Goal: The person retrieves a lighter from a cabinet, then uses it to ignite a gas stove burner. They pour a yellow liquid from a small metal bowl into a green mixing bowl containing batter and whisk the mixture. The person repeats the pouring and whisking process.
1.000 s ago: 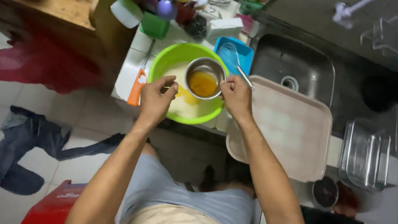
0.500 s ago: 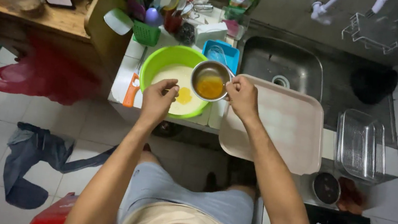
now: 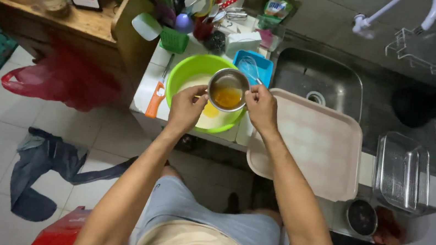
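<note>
Above the green basin [image 3: 194, 69] on the tabletop [image 3: 148, 83], the left hand [image 3: 186, 107] and right hand [image 3: 260, 106] hold 1 small steel bowl [image 3: 227, 89] of orange liquid, fingers clamped on its rim. At 12 o'clock lies a green packet [image 3: 278, 8]; at 3, a beige tray [image 3: 315, 145].

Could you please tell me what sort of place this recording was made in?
Most likely a small home kitchen: a steel sink is set in a tiled counter, a holder of cooking utensils stands at the back, and both hands hold a small metal bowl over a green basin.
</note>
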